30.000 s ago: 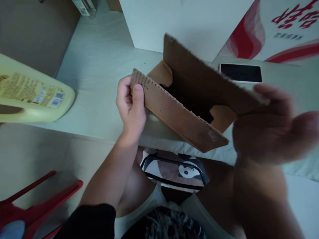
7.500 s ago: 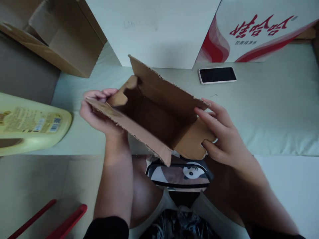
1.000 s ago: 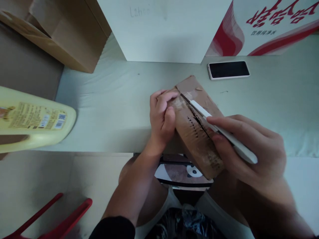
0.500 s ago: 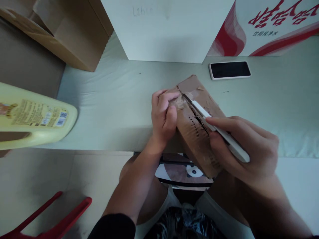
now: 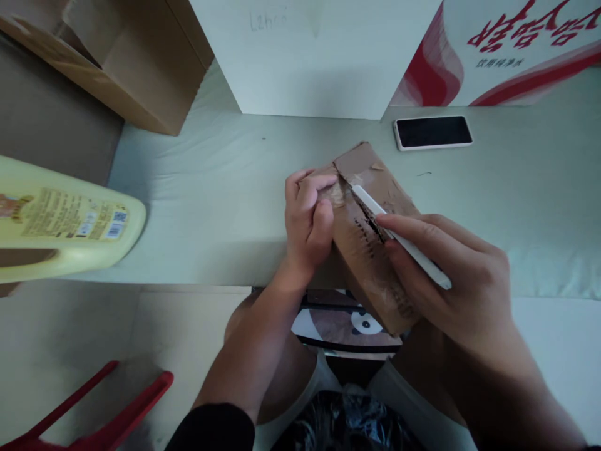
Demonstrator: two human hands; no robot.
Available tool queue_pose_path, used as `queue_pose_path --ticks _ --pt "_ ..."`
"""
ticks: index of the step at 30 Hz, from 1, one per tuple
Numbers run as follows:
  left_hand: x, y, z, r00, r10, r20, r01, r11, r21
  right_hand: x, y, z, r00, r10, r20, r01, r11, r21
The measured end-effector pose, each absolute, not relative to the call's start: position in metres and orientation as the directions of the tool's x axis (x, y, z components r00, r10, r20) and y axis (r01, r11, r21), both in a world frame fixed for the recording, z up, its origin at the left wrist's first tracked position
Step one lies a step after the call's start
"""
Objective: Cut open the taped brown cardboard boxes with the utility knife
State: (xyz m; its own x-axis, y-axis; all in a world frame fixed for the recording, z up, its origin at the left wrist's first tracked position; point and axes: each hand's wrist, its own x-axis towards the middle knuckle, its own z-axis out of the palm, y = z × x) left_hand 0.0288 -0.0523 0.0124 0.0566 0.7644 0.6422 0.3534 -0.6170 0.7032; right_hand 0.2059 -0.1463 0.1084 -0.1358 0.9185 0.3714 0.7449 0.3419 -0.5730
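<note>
A small brown cardboard box [image 5: 375, 275] lies aslant over the table's near edge, its taped top split by a ragged slit and a row of small punctures. My left hand [image 5: 310, 216] is closed on the box's left side, fingers curled over the tape near the far end. Between thumb and fingers, my right hand [image 5: 455, 282] grips a white utility knife [image 5: 401, 237]. The knife lies along the slit, its front end touching or just over the tape. Its blade is out of sight, apparently down in the slit.
Behind the box, a phone [image 5: 432, 133] lies on the pale green cloth [image 5: 211, 207]. White cartons [image 5: 319, 62] line the back. A large open cardboard box [image 5: 150, 69] and a yellow jug [image 5: 94, 219] stand left. A red chair part [image 5: 131, 407] shows below left.
My right hand has pushed the knife forward and left along the slit. The dark blade, visible earlier, no longer shows. My left hand and the box have hardly moved.
</note>
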Motion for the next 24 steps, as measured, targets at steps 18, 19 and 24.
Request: queue_pose_path --ticks 18,19,24 --pt "0.0296 -0.0506 0.0117 0.046 0.766 0.641 0.311 -0.621 0.720 0.2088 -0.1495 0.1106 -0.172 0.888 0.427 0.698 0.415 -0.583" --pt "0.0299 -0.0504 0.0116 0.041 0.762 0.646 0.309 -0.625 0.717 0.2082 -0.1496 0.1107 -0.165 0.892 0.421 0.702 0.406 -0.584" --pt "0.0297 -0.0498 0.0115 0.033 0.755 0.655 0.306 -0.631 0.713 0.2051 -0.1472 0.1121 -0.141 0.914 0.381 0.750 0.350 -0.562"
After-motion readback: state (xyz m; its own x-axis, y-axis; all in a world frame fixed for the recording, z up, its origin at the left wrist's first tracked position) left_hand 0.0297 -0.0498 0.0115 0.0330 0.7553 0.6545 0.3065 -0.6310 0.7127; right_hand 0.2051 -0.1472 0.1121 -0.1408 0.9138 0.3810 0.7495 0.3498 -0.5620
